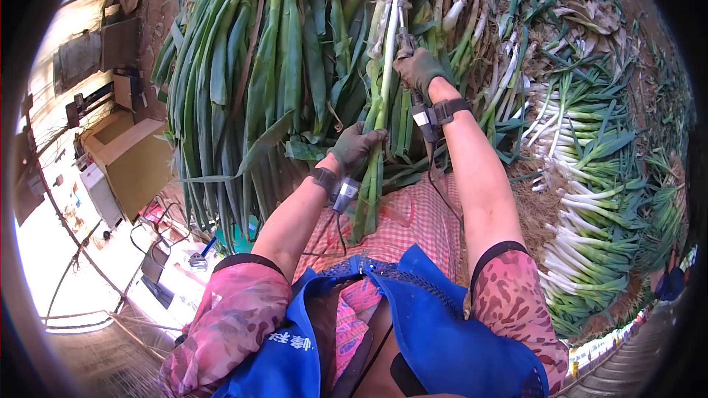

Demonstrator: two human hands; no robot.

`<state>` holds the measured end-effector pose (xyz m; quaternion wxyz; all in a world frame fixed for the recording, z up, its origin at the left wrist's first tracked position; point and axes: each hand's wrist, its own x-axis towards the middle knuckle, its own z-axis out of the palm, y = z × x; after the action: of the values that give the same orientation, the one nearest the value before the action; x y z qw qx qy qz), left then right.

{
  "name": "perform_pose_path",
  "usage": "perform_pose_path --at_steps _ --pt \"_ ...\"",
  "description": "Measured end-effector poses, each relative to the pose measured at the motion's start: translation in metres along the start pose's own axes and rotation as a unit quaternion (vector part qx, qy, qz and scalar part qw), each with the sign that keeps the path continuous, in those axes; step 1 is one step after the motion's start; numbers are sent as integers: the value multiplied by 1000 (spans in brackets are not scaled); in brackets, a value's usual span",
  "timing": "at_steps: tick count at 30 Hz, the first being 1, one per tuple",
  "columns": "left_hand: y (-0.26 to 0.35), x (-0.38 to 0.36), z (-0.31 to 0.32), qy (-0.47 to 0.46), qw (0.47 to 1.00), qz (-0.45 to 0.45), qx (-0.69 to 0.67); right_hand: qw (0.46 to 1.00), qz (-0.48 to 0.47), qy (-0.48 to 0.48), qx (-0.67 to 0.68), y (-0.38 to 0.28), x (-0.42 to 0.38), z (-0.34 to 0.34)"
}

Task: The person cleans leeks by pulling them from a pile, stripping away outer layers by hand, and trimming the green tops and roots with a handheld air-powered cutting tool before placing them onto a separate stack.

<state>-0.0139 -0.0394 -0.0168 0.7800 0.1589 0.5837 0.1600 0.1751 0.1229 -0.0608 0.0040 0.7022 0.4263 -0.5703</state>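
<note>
My left hand [357, 146], in a dark green work glove, closes round the green lower part of a long scallion [386, 77]. Its white end points away from me and its leaves hang toward my lap. My right hand [422, 72], gloved too, grips a dark-handled tool [405, 46] whose slim metal part lies alongside the white shank; I cannot tell its exact kind. Just beyond and left of my hands lies a thick heap of unpeeled scallions [276, 51], leaves toward me. Each wrist carries a strap with a small cabled box.
Cleaned white scallions [590, 206] lie in a long row at the right, roots and leaf scraps [535, 206] beside them. A red checked cloth [420, 225] covers my lap. An open cardboard box [136, 158] stands at the left, near a white box [101, 195].
</note>
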Motion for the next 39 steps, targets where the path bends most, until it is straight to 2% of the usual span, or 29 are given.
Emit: perform_pose_path --at_steps 2,5,6,7,8,9,10,11,13,14,15,16,17,18,19,20,21,23,27,29,31,32,33,34,35,36,37,38,39 --pt "7 -8 7 15 1000 -1 -13 994 -25 -35 96 45 32 16" --pt "-14 2 5 5 999 39 36 999 -4 28 -28 22 -39 -1" --pt "-10 -1 15 -26 992 1 124 994 -102 -8 -30 41 -44 10" --pt "-8 -4 29 -55 975 -37 210 990 -135 -28 -26 64 -45 21" --pt "-22 1 33 -137 949 -51 279 984 -168 -48 -20 87 -44 32" --pt "-13 -9 50 -144 891 -35 428 989 -137 -53 -8 104 -50 36" --pt "-17 -4 55 -182 855 -69 480 989 -135 -51 37 114 -64 23" --pt "-20 0 58 -220 814 -100 528 971 -92 -84 204 113 -85 -2" --pt "6 1 60 -227 799 -131 541 962 -89 20 257 126 -101 -57" --pt "16 7 52 -226 831 -143 488 961 -123 31 244 136 -110 -101" --pt "26 15 44 -186 852 -194 449 933 -122 133 311 166 -102 -129" --pt "26 21 36 -129 914 -168 346 941 -156 131 271 187 -106 -175" --pt "24 25 31 -69 959 -139 237 948 -152 190 204 175 -128 -213" --pt "24 23 31 26 937 22 346 932 -162 278 165 171 -142 -239" --pt "23 19 32 118 872 183 439 928 -152 326 99 176 -153 -267" --pt "22 17 33 202 766 335 510 925 -149 342 68 206 -152 -305" --pt "27 20 32 247 788 335 454 899 -159 407 28 213 -162 -322" --pt "40 28 28 302 763 353 449 889 -182 419 -31 243 -177 -351" --pt "68 83 11 312 762 346 450 900 -104 416 -71 237 -204 -310" --pt "87 116 8 296 751 282 519 935 -1 353 -34 254 -189 -273" --pt "102 125 34 262 769 127 569 933 -14 355 -55 295 -163 -217" --pt "95 122 50 279 731 66 620 948 60 307 -53 312 -148 -190" --pt "83 127 55 288 684 61 667 956 82 271 -73 274 -160 -162" --pt "74 136 54 307 667 61 676 962 69 253 -80 243 -166 -136" --pt "69 141 53 325 650 60 685 975 53 217 -3 244 -164 -110" --pt "73 136 51 282 672 45 683 987 16 157 21 237 -164 -91" --pt "86 128 47 239 692 33 680 986 29 163 -1 236 -162 -65" --pt "96 123 41 197 710 21 675 993 23 111 33 225 -165 -48" --pt "94 124 30 160 764 13 625 995 23 81 50 213 -167 -28"
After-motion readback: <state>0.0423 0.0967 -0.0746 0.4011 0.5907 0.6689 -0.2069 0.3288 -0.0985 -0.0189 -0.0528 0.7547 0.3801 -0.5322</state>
